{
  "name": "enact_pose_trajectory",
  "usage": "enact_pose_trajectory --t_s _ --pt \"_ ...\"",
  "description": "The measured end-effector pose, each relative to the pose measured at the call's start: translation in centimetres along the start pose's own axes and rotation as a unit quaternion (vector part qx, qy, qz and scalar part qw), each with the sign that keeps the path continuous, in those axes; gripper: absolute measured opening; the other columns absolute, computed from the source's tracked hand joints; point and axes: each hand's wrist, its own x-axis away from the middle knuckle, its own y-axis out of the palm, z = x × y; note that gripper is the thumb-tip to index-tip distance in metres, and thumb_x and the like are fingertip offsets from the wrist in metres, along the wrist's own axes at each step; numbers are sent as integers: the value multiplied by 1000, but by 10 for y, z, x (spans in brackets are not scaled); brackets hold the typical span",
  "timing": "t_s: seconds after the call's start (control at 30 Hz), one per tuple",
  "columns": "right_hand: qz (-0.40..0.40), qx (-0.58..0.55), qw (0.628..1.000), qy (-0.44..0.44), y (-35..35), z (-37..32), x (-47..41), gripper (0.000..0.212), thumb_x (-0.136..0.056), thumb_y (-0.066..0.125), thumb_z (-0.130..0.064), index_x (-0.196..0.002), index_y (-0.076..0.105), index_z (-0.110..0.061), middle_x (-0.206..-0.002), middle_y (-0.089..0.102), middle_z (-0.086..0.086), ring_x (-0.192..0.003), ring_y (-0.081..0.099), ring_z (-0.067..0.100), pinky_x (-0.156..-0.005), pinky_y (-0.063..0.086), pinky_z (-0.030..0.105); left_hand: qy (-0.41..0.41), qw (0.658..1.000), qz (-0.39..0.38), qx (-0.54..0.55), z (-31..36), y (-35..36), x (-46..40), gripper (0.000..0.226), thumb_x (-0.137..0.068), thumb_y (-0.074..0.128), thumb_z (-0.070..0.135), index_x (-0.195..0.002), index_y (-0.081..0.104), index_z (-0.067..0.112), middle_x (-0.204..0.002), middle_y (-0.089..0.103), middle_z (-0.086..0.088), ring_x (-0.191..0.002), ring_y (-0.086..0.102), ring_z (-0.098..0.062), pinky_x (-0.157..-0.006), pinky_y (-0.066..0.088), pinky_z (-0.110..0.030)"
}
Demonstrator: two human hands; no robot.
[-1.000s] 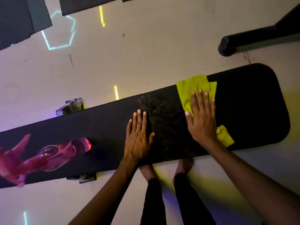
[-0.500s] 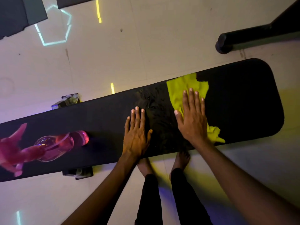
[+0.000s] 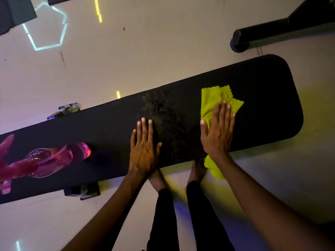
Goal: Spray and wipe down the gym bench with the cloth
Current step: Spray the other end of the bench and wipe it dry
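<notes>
Crumpled yellow-green microfibre cloth [image 3: 215, 100] shifted rightward along the long black padded desk [image 3: 268, 91] since earlier, pressed flat under the right hand [image 3: 217, 133], fingers straight, left hand [image 3: 145, 149] laid flat, released, beside wet streaks [image 3: 159, 107], pink translucent spray bottle [image 3: 47, 162] lying at the left end.
</notes>
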Motion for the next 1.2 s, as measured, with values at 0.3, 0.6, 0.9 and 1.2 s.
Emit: enact_pose_trajectory --t_s 0.3,0.6,0.9,1.2 --pt "-24 -10 1000 13 15 -39 79 76 -107 28 -48 -165 6 -6 -175 2 16 -163 0 34 -131 6 54 -14 1000 -11 2 8 -4 2 78 -106 26 51 -160 -14 12 -168 -20 -13 -157 -17 -28 -130 -1 -44" --pt "-35 1 992 -123 3 -20 -1 79 -104 28 -57 -166 8 -12 -175 5 11 -163 3 29 -131 10 52 6 1000 1 8 -26 -7 10 74 -107 31 46 -162 -7 14 -169 -15 -13 -158 -13 -27 -130 -1 -43" --pt "-71 23 960 -271 20 -79 47 70 -106 24 -44 -167 7 -14 -176 4 9 -163 1 31 -130 12 55 -45 999 -5 3 -60 -6 27 75 -105 25 50 -161 -11 15 -169 -16 -12 -158 -14 -26 -130 2 -44" --pt "-28 27 979 -199 18 -120 -9 71 -107 25 -47 -166 7 -12 -175 6 12 -163 5 30 -131 12 54 -53 998 21 34 -67 2 31 78 -104 30 51 -162 -6 15 -170 -13 -10 -158 -13 -25 -129 -3 -39"
